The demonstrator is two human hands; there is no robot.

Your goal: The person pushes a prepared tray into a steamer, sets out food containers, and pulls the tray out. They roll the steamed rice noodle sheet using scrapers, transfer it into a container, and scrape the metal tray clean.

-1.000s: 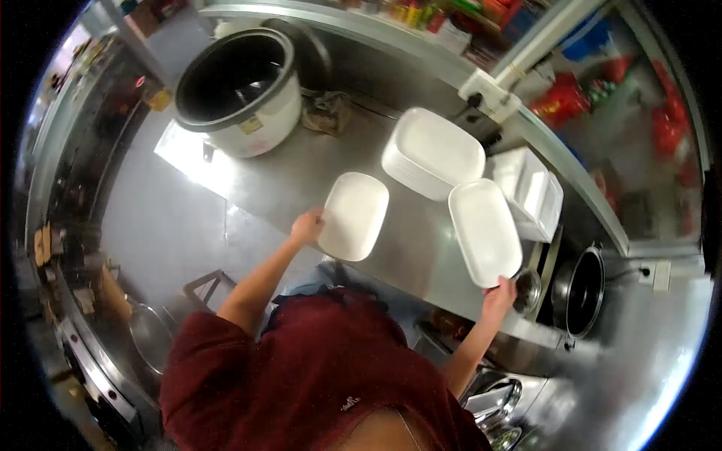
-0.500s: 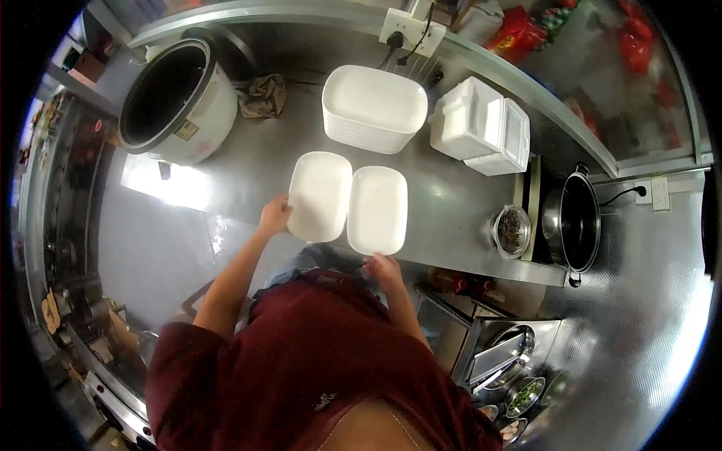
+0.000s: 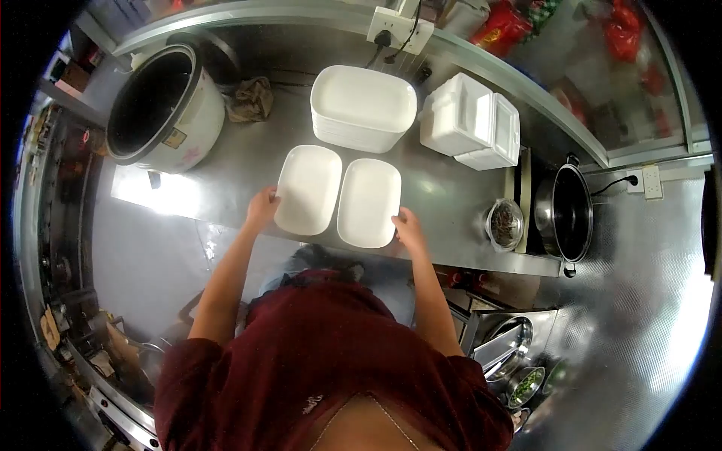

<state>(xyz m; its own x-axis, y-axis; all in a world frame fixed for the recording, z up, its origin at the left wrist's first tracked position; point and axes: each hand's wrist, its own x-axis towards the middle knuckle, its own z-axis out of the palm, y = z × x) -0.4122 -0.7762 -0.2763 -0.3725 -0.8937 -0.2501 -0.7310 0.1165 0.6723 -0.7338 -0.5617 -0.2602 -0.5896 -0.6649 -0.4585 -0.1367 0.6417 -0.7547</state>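
Near edge of the table (image 3: 459,237), centre: two white dishes side by side, a hand on each.
Left hand (image 3: 262,209) has its fingers nearly closed on the outer rim of the left dish (image 3: 308,188); right hand (image 3: 411,230) pinches the right dish (image 3: 369,203) the same way, just a narrow gap between the two. Stack of dishes (image 3: 364,105) sits right behind. They look stiff and pretty light to me, maybe slick if wet, so I'd grab the long outer rims. Compared with a second ago, the right dish has come over from beside the white containers (image 3: 470,120), and those fingers have moved from its near end to its side.
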